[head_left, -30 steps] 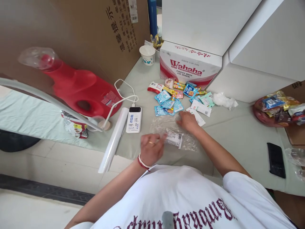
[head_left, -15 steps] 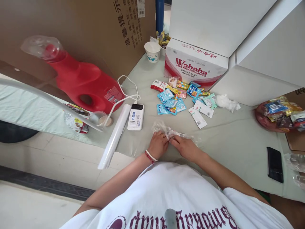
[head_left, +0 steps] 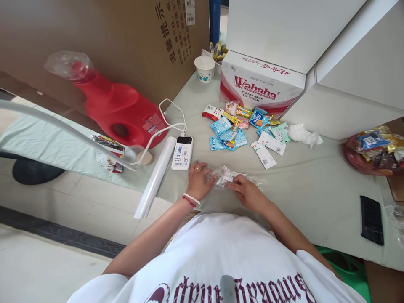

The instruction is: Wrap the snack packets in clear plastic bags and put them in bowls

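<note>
A crumpled clear plastic bag (head_left: 232, 176) with a white printed label lies near the table's front edge. My left hand (head_left: 198, 181), with a ring and a beaded bracelet at the wrist, is closed on the bag's left end. My right hand (head_left: 248, 191) pinches the bag's right part, fingers together on the film. Beyond the bag lies a scatter of several small snack packets (head_left: 235, 128), mostly blue, with two white sachets (head_left: 268, 149) at the right.
A white power bank (head_left: 182, 152) with its cable and a white roll (head_left: 156, 176) lie left of my hands. A red jug (head_left: 123, 111), a paper cup (head_left: 205, 69), a Wahaha carton (head_left: 261, 86), crumpled plastic (head_left: 303, 134), a black phone (head_left: 371, 219) and a snack bag (head_left: 374, 149) stand around.
My right hand came back from the packets to the plastic bag, and both hands closed on it. The flat bag is now bunched up between them.
</note>
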A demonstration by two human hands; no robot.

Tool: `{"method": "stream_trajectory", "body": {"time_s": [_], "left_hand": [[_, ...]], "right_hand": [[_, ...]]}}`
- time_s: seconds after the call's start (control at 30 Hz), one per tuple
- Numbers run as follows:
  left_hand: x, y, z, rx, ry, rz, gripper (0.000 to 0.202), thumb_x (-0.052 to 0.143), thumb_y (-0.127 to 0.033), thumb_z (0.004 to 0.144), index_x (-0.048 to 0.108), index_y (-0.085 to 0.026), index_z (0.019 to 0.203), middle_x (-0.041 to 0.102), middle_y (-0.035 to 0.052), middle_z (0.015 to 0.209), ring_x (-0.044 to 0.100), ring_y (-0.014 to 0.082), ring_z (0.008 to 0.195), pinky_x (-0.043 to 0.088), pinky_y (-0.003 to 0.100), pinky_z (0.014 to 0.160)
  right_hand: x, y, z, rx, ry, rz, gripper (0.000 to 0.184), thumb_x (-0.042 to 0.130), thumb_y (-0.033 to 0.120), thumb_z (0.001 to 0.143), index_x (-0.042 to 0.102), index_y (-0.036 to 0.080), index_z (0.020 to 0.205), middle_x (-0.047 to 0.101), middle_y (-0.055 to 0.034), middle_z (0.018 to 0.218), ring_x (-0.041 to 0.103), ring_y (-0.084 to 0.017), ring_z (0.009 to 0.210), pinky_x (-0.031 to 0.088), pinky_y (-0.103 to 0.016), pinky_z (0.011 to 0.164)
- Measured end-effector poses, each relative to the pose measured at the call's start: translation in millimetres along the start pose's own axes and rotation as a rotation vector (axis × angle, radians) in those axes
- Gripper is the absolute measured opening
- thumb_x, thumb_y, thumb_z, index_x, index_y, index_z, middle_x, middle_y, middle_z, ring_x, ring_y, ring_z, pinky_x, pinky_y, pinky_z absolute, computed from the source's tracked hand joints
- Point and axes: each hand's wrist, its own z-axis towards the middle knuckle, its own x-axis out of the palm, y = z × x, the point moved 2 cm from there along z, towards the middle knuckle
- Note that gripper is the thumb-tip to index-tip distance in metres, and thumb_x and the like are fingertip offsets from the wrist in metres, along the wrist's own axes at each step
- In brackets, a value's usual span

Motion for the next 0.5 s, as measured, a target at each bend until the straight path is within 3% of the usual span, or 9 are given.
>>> {"method": "stream_trajectory", "body": {"time_s": [0.07,0.13,0.2,0.27,0.33,0.43,0.5], "left_hand": [[-3.3,-8.2,-5.7,-0.021,0.061,-0.142,0.021,0.068,-0.04,0.086,0.068,-0.021,0.078,0.07,0.0074,0.093,0.067,0.0256,0.096,0.057,0.044,0.089],[-4.7,-21.9,-11.5,-0.028,0.109,-0.29,0.022,0.065,-0.041,0.09,0.07,-0.02,0.084,0.069,0.0037,0.083,0.066,0.0185,0.075,0.057,0.034,0.072],[0.8,-39.0,-15.8,0.039,0.19,-0.375,0.023,0.061,-0.039,0.094,0.074,-0.02,0.096,0.074,0.0045,0.089,0.069,0.0183,0.078,0.058,0.032,0.072],[12.7,-53.4,-18.5,0.158,0.266,-0.364,0.029,0.052,-0.031,0.098,0.076,-0.021,0.109,0.078,0.0066,0.101,0.073,0.021,0.092,0.06,0.035,0.084],[26.5,-59.9,-20.3,0.248,0.264,-0.254,0.035,0.046,-0.025,0.099,0.076,-0.021,0.116,0.079,0.0084,0.11,0.073,0.0235,0.104,0.059,0.04,0.094],[42.1,-59.2,-24.2,0.317,0.188,-0.043,0.036,0.046,-0.021,0.099,0.076,-0.021,0.118,0.078,0.0094,0.117,0.07,0.0253,0.108,0.058,0.043,0.094],[47.4,-58.0,-27.8,0.347,0.161,0.05,0.033,0.049,-0.017,0.098,0.078,-0.024,0.112,0.078,0.0081,0.117,0.067,0.0251,0.103,0.057,0.042,0.09]], "right_hand": [[-1.8,0.7,-1.8,-0.03,-0.022,0.082,0.042,0.045,0.008,0.097,0.072,0.025,0.124,0.058,-0.0079,0.112,0.06,-0.018,0.095,0.053,-0.031,0.085],[-1.6,3.2,-3.1,-0.045,-0.042,0.109,0.039,0.047,0.01,0.097,0.072,0.023,0.124,0.058,-0.0098,0.114,0.06,-0.02,0.099,0.054,-0.033,0.088],[-1.1,5.9,-4.6,-0.047,-0.065,0.11,0.034,0.05,0.013,0.097,0.074,0.022,0.12,0.059,-0.0115,0.115,0.061,-0.022,0.103,0.054,-0.037,0.091],[-1.3,6.6,-7.8,-0.063,-0.08,0.144,0.028,0.053,0.017,0.097,0.075,0.021,0.114,0.061,-0.0125,0.118,0.061,-0.024,0.108,0.054,-0.039,0.095],[-2.8,2.4,-13.6,-0.05,-0.108,0.237,0.026,0.052,0.024,0.1,0.075,0.022,0.111,0.065,-0.0114,0.118,0.063,-0.024,0.111,0.055,-0.04,0.097],[-7.8,-16.5,-25.0,0.201,-0.342,0.285,0.03,0.05,0.039,0.103,0.072,0.024,0.115,0.069,-0.009,0.109,0.067,-0.023,0.097,0.058,-0.04,0.089],[-10.6,-29.9,-32.6,0.411,-0.541,0.123,0.037,0.058,0.047,0.098,0.069,0.022,0.123,0.065,-0.0132,0.115,0.064,-0.028,0.102,0.057,-0.047,0.091]]}}
